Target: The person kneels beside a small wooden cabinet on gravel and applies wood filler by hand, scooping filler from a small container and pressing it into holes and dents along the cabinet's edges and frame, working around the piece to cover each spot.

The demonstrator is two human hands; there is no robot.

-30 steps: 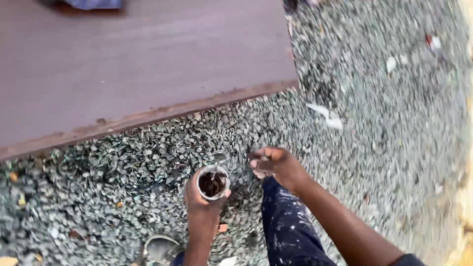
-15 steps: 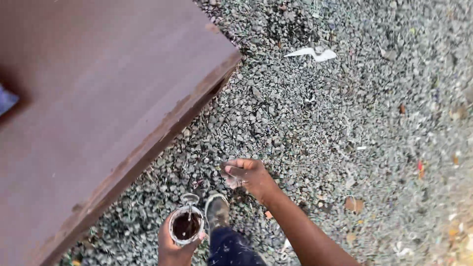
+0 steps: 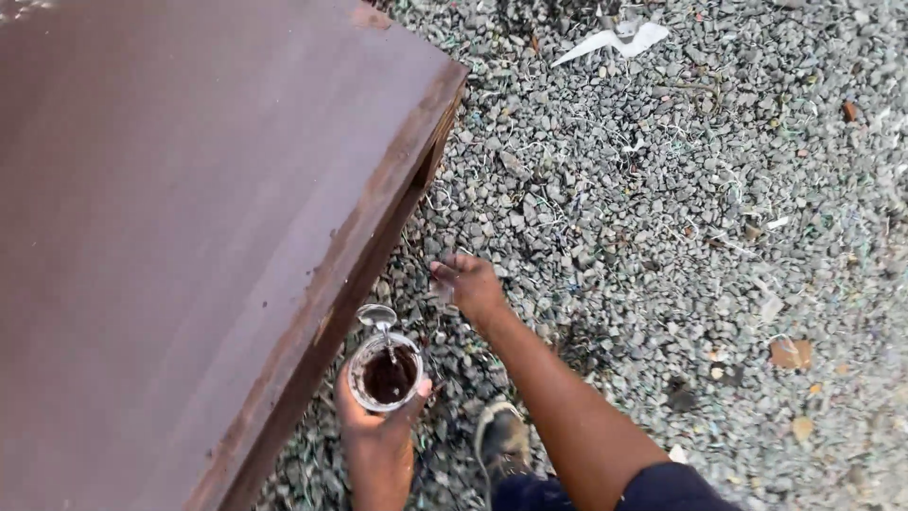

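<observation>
Right hand [image 3: 470,284] reached farther over gravel [image 3: 662,189].

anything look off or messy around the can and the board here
A torn white scrap lies loose on the gravel. The can, upright in the left hand, shows no spill.

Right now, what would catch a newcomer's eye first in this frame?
The big brown board fills the left side, lying over grey gravel. Beside its edge at the bottom, the left hand holds a small open can with dark contents, while the right hand reaches out over the stones.
</observation>
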